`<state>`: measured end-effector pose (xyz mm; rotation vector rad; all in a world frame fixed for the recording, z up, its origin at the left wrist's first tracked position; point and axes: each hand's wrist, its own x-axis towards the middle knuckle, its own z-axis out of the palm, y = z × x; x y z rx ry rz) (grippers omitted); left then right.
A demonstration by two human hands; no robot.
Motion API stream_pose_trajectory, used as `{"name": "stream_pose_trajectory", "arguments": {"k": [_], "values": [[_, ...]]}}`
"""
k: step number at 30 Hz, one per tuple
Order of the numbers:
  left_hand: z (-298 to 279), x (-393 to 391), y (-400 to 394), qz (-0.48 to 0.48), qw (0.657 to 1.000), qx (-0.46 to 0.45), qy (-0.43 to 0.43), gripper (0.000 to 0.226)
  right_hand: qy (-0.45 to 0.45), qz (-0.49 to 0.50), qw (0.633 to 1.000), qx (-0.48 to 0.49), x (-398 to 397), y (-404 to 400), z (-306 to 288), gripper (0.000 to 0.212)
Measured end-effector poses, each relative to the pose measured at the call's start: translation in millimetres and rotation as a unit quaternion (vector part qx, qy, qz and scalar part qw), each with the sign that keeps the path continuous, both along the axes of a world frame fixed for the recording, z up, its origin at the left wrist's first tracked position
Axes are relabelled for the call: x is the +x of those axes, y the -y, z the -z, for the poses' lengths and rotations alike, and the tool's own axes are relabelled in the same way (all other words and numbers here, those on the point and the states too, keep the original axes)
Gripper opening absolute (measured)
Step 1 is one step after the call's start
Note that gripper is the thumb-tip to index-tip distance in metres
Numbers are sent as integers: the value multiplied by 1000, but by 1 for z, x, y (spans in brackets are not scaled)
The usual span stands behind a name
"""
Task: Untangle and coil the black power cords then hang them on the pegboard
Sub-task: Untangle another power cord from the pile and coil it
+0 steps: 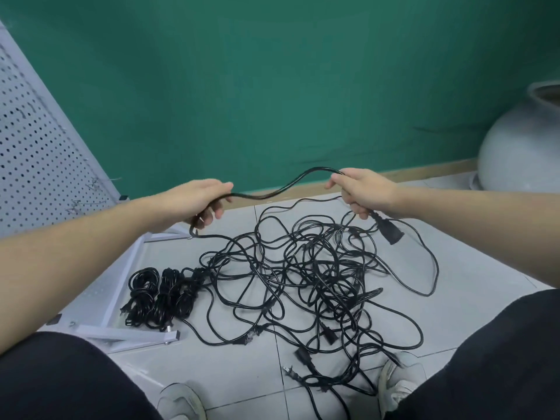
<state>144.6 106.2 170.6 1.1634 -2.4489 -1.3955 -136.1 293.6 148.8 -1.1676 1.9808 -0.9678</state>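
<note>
A black cord (281, 186), thin, round and rubbery, is stretched in a shallow wave between both hands above the floor. The right hand (360, 189) grips it with curled fingers near its end, and a chunky moulded plug (389, 231) hangs just below that fist. The left hand (201, 201) holds the cord loosely in curled fingers; from there it drops to the floor and runs into the tangle (318, 274).

The tangle is a wide, loose mess of black cords, looping over one another, with several plugs poking out at its near edge. Just left of it lie three coiled bundles (160, 295), long tight ovals set side by side, touching the tangle's fringe.

The floor (472, 268) is pale grey glossy tile with thin dark grout lines. A white metal pegboard (36, 147), dotted with small holes, stands at the left on a white frame whose feet reach beside the bundles. A green wall (272, 86) with a tan skirting closes the back, and a big round grey pot (521, 147) sits at the right. Dark-trousered knees and pale shoes (400, 380) frame the near edge.
</note>
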Motion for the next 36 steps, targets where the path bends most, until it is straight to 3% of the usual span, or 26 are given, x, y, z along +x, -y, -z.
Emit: {"name": "stream_pose_trajectory", "arguments": {"k": [4,8,12,17,22,26,31,36], "values": [[0,-11,-19,35,998,54,8,40,-22,-61,998,2,25,3,-12,27],[-8,-35,-46,88,990,95,-59,37,35,-96,994,-32,50,11,-22,25],[-3,-47,-61,126,991,7,-53,34,109,-84,988,-66,59,17,-31,20],[1,-51,-60,88,990,6,-114,37,46,-102,990,-82,61,19,-37,15],[-6,-52,-66,60,989,23,-135,37,99,-70,988,-99,60,24,-40,27],[-7,-51,-69,46,988,29,-143,41,80,-15,990,-114,55,26,-40,36],[-7,-54,-77,33,987,75,-140,41,195,29,968,-154,61,29,-40,40],[-10,-59,-84,26,993,40,-112,33,309,16,928,-209,76,30,-49,30]]}}
